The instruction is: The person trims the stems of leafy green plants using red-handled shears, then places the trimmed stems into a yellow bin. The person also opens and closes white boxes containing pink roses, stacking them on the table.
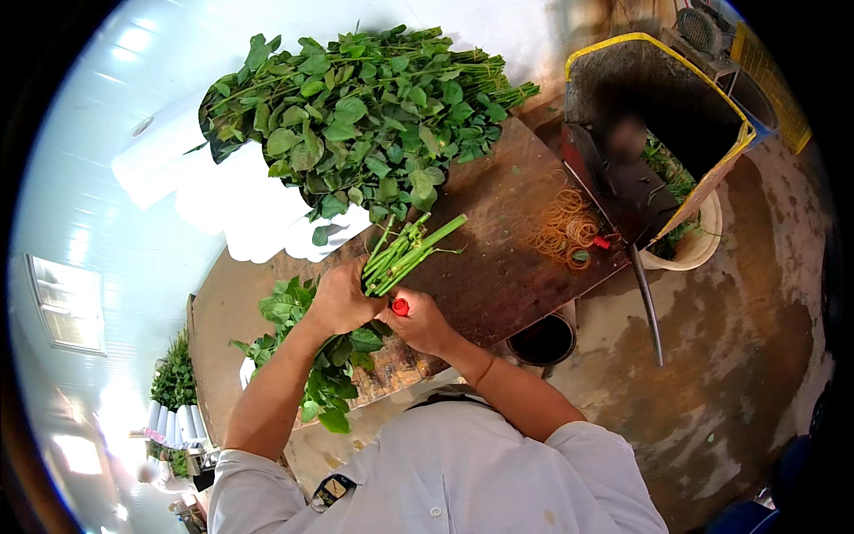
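Note:
My left hand (pixel 349 299) is closed around a bunch of cut green stems (pixel 415 255), just below their trimmed ends. The bunch's leaves (pixel 333 377) hang down beneath my hands, over the near side of the table. My right hand (pixel 421 326) is right beside my left, fingers curled around a small red object (pixel 399 307). Only the object's round end shows, so its kind is unclear. Beyond my hands, a large pile of leafy stems (pixel 360 117) lies across the far side of the table, its cut ends pointing right.
Tan rubber bands (pixel 567 217) lie in a heap on the brown tabletop (pixel 480 267), beside a red piece (pixel 602 241). At right stand a yellow-edged metal guard (pixel 724 100), a metal lever (pixel 647 300) and a white bucket (pixel 700 247) with greenery. White rolls (pixel 193 160) lie at left.

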